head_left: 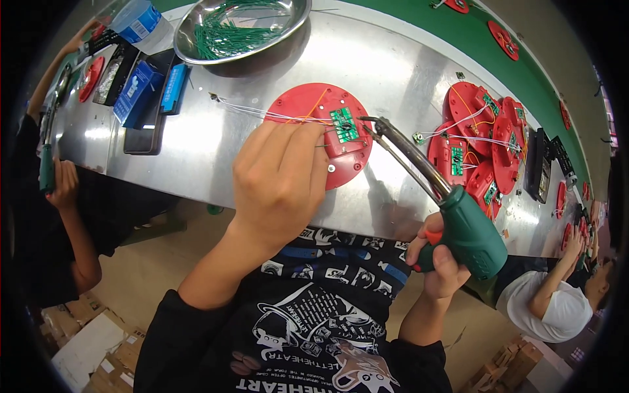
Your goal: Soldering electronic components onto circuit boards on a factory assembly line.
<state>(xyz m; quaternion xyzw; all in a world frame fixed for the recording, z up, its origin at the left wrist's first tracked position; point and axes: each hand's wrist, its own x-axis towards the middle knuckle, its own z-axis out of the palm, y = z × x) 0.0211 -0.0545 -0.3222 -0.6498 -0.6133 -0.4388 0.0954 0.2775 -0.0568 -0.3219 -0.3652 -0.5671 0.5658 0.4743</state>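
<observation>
A round red plastic disc (301, 98) lies on the metal table in front of me. A small green circuit board (344, 124) is set in it, with thin white wires (246, 110) and an orange wire (319, 103) running off leftward. My left hand (278, 173) rests over the disc's near left part, its fingers pinched together on thin wires at the board's left edge; the fingertips are partly hidden. My right hand (442, 265) is wrapped around the handle of a green soldering gun (475, 232). Its metal tip points left, at the board's right edge.
Several red discs with boards and wires (481, 134) are piled on the right. A metal bowl of green wires (242, 33) stands at the back. Left are a blue box (137, 88), a dark phone-like slab (143, 141) and a plastic bottle (134, 19). People work on both sides.
</observation>
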